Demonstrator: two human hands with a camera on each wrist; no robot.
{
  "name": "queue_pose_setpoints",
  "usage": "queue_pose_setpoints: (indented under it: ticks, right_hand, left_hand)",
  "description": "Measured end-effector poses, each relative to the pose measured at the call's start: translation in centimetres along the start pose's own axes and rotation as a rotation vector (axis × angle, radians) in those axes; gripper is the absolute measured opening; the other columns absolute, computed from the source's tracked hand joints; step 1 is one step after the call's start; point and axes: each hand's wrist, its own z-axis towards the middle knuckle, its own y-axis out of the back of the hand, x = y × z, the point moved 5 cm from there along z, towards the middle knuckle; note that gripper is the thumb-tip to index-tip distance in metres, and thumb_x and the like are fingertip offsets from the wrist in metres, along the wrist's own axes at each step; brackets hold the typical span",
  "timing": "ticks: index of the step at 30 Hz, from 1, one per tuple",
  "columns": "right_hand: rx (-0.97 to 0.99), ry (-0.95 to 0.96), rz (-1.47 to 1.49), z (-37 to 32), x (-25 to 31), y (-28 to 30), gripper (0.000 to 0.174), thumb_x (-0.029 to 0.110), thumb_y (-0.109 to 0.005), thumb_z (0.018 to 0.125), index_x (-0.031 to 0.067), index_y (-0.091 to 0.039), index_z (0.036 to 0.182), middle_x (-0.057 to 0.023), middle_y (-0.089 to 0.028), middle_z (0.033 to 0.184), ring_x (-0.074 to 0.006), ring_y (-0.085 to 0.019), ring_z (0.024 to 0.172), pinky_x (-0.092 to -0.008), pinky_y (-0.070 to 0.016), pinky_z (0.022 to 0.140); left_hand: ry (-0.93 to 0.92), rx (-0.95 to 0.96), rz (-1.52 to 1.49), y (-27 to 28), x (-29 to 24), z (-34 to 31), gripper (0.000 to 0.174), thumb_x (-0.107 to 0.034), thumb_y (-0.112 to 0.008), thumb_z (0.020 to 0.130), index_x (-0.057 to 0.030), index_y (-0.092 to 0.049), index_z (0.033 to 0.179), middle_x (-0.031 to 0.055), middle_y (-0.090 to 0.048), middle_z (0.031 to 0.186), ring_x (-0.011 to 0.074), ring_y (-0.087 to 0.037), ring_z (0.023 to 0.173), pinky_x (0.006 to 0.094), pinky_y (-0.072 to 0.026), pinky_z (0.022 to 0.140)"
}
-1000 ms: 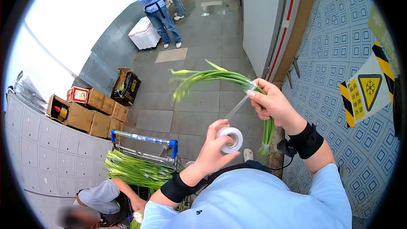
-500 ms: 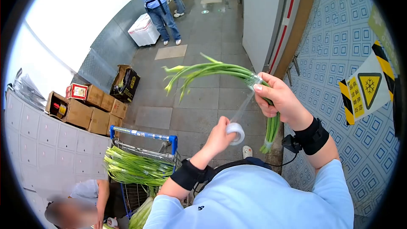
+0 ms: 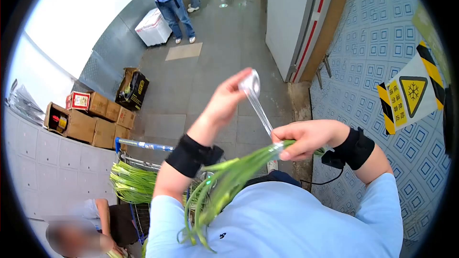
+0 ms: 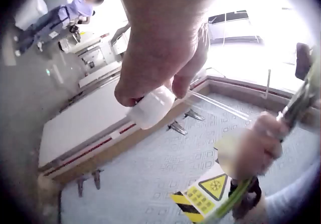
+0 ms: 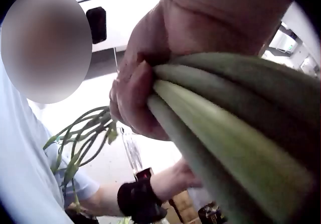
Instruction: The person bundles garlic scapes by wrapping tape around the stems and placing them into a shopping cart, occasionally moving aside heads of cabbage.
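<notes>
My right hand grips a bundle of garlic scapes, thumb and fingers wrapped round the stems near a taped band. The budded ends hang toward my shirt, blurred in the head view. Thick stems fill the near part of the right wrist view. Ahead and to the left, my left hand holds a roll of clear tape between thumb and fingers. A stretched strip of tape runs from the roll to the bundle by my right fingers. The left wrist view shows the tape roll edge-on.
A shopping cart at left carries more garlic scapes. Beside it a person bends down. Cardboard boxes line the left wall. A door and a tiled wall with a warning sign stand at right.
My left hand has carried the tape roll forward and up. My right hand has lowered and turned the bundle, so its budded ends swing from pointing ahead-left to hanging toward my body.
</notes>
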Motion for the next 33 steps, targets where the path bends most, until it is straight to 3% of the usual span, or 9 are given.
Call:
queue_pose_setpoints:
  ticks: [7, 11, 17, 20, 23, 24, 27, 29, 33]
  right_hand:
    - [-0.493, 0.089, -0.271, 1.6, -1.4, 2.2, 0.038, 0.022, -0.066, 0.095, 0.0092, -0.036, 0.115, 0.0005, -0.054, 0.069, -0.0072, -0.049, 0.057, -0.024, -0.0371, 0.049]
    - [-0.422, -0.005, -0.238, 4.1, -2.5, 2.4, 0.038, 0.02, -0.064, 0.096, 0.0087, -0.033, 0.114, -0.0006, -0.055, 0.07, -0.0077, -0.048, 0.056, -0.0251, -0.0375, 0.049]
    - [-0.457, -0.099, -0.079, 12.8, -4.2, 4.6, 0.029, 0.025, -0.058, 0.099, 0.0093, -0.039, 0.114, 0.0012, -0.048, 0.07, -0.0056, -0.036, 0.048, -0.0241, -0.0302, 0.043]
    - [-0.487, -0.01, 0.098, 15.7, -1.9, 4.4, 0.028, 0.023, -0.058, 0.098, 0.0095, -0.041, 0.116, 0.0003, -0.048, 0.072, -0.0057, -0.035, 0.046, -0.0243, -0.0297, 0.042]
    - [-0.384, 0.141, 0.22, 18.0, 1.7, 2.9, 0.022, 0.018, -0.056, 0.098, 0.0112, -0.041, 0.113, 0.0002, -0.048, 0.073, -0.0052, -0.034, 0.047, -0.0233, -0.0285, 0.041]
    - [-0.333, 0.174, 0.266, 18.7, 3.1, 2.1, 0.018, 0.011, -0.052, 0.097, 0.0126, -0.042, 0.111, -0.001, -0.048, 0.075, -0.0049, -0.034, 0.046, -0.0222, -0.0282, 0.041]
    - [-0.011, 0.304, 0.521, 20.9, 6.1, -1.0, 0.019, 0.014, -0.042, 0.097, 0.0129, -0.044, 0.116, -0.0042, -0.049, 0.075, -0.0061, -0.035, 0.045, -0.0209, -0.0304, 0.04]
    - [0.213, 0.276, 0.515, 22.4, 7.8, -3.7, 0.022, 0.017, -0.043, 0.099, 0.0124, -0.044, 0.12, -0.0053, -0.049, 0.072, -0.0055, -0.034, 0.041, -0.0213, -0.0283, 0.035]
    - [0.682, -0.005, 0.246, 23.7, 8.8, -9.8, 0.018, 0.014, -0.053, 0.099, 0.0099, -0.046, 0.115, -0.0062, -0.051, 0.071, -0.0053, -0.035, 0.04, -0.0208, -0.0243, 0.036]
  left_hand:
    - [-0.276, -0.12, 0.303, 2.6, -8.9, -0.4, 0.053, 0.0, -0.061, 0.09, -0.0087, -0.053, 0.142, 0.0017, -0.061, 0.13, 0.0081, -0.056, 0.11, 0.0259, -0.0429, 0.099]
    - [-0.404, -0.246, 0.177, 4.4, -11.7, -2.5, 0.049, -0.001, -0.061, 0.094, -0.0065, -0.053, 0.142, 0.005, -0.063, 0.124, 0.01, -0.058, 0.108, 0.0258, -0.0431, 0.099]
    - [-0.456, -0.214, -0.021, -2.1, -14.4, -16.9, 0.052, -0.017, -0.075, 0.086, -0.0012, -0.057, 0.132, 0.0112, -0.062, 0.124, 0.0228, -0.062, 0.107, 0.0379, -0.0474, 0.097]
    - [-0.561, 0.115, 0.113, -2.0, -12.2, -25.4, 0.048, -0.025, -0.078, 0.083, -0.0008, -0.063, 0.121, 0.0103, -0.067, 0.107, 0.0199, -0.063, 0.093, 0.0329, -0.048, 0.085]
    - [-0.06, -0.487, 0.077, -2.9, -9.4, -33.5, 0.044, -0.02, -0.074, 0.086, -0.002, -0.061, 0.124, 0.006, -0.066, 0.089, 0.0125, -0.058, 0.076, 0.0275, -0.0439, 0.07]
    - [0.052, -0.474, -0.098, -2.5, -7.2, -35.2, 0.05, -0.016, -0.07, 0.088, -0.0036, -0.054, 0.133, 0.0024, -0.062, 0.083, 0.0097, -0.056, 0.074, 0.0273, -0.0428, 0.065]
    - [0.488, -0.587, 0.501, 0.6, -1.0, -39.3, 0.053, -0.02, -0.071, 0.088, -0.0067, -0.051, 0.135, 0.0019, -0.061, 0.078, 0.0101, -0.057, 0.069, 0.027, -0.046, 0.064]
    - [0.382, -0.643, 0.832, 4.0, 4.0, -41.2, 0.045, -0.022, -0.072, 0.088, -0.0053, -0.059, 0.128, 0.0044, -0.067, 0.083, 0.0126, -0.061, 0.071, 0.0291, -0.0492, 0.067]
    - [0.309, -1.025, 0.598, 11.1, 4.4, -42.6, 0.032, -0.021, -0.062, 0.096, -0.0059, -0.066, 0.124, 0.0078, -0.072, 0.109, 0.0166, -0.067, 0.096, 0.0309, -0.052, 0.088]
